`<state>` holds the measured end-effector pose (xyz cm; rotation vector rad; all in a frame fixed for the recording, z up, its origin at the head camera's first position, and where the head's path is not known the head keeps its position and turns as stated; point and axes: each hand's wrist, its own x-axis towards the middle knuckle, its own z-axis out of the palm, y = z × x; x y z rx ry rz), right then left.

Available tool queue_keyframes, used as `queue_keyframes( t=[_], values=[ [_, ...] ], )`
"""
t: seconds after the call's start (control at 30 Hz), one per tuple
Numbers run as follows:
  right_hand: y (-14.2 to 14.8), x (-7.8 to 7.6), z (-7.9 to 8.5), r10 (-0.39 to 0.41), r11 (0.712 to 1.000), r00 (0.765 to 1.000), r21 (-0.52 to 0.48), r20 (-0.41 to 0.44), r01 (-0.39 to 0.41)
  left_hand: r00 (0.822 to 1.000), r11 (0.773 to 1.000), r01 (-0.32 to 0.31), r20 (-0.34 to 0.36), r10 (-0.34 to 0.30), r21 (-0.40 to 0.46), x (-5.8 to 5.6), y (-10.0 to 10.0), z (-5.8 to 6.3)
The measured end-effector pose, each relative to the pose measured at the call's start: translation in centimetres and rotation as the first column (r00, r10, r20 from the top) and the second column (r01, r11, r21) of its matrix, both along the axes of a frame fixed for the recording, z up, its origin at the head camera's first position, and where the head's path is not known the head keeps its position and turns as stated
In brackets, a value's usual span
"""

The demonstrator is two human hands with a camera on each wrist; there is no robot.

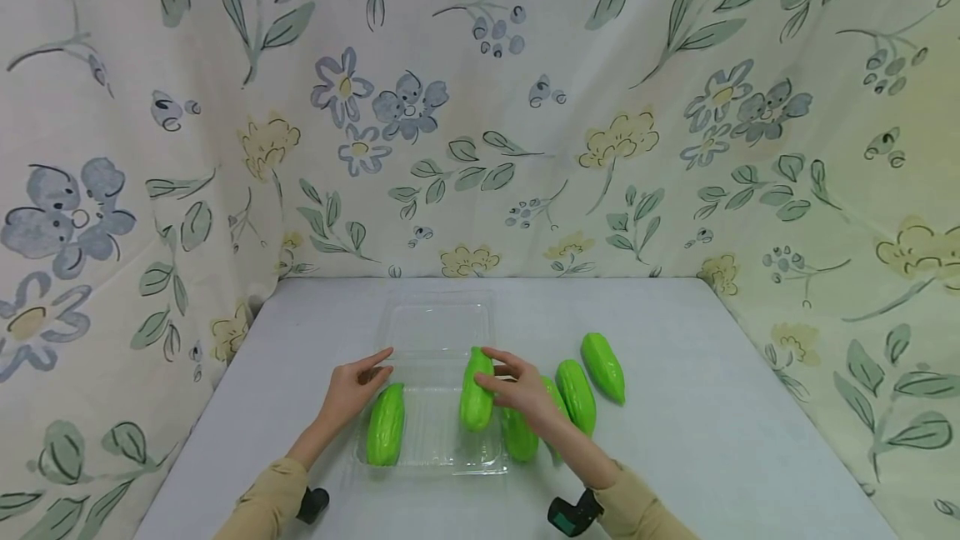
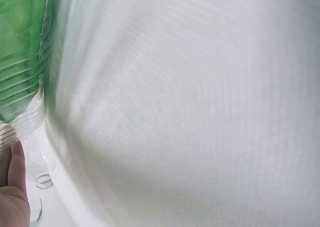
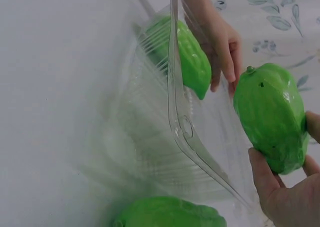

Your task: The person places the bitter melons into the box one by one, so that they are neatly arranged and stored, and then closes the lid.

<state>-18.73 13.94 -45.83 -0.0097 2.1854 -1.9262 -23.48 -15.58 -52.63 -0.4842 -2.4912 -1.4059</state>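
My right hand (image 1: 521,390) holds a glossy green papaya-like fruit (image 1: 477,394) between thumb and fingers, above the right side of a clear plastic clamshell box (image 1: 431,465). In the right wrist view the held fruit (image 3: 272,117) is raised beside the box's rim, its small stem nub upward. A similar fruit (image 1: 386,427) lies inside the box along its left side. My left hand (image 1: 352,390) is at the back of that fruit, thumb and forefinger extended and apart. The left wrist view catches its fingers (image 2: 17,167) by the box's ribbed wall; contact is hard to tell.
Several more green fruits lie right of the box, among them the farthest fruit (image 1: 603,368); the nearest ones are partly behind my right hand and forearm. The box's lid (image 1: 442,327) lies folded back. A floral curtain (image 1: 480,107) hangs beyond the white table (image 1: 697,423).
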Motion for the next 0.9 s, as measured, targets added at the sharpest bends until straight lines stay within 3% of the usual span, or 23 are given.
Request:
queue_keyframes(
  t=[0.4,0.9],
  values=[
    [-1.1,-0.2,-0.4,0.05,0.997,0.998,-0.063,-0.022,-0.051,1.0,1.0,-0.008,0.028,0.008,0.002,0.0,0.0,0.0],
    [-2.5,0.3,-0.9,0.068,0.995,0.997,-0.07,-0.035,-0.071,1.0,1.0,-0.003,0.006,0.003,0.006,0.0,0.0,0.0]
  ],
)
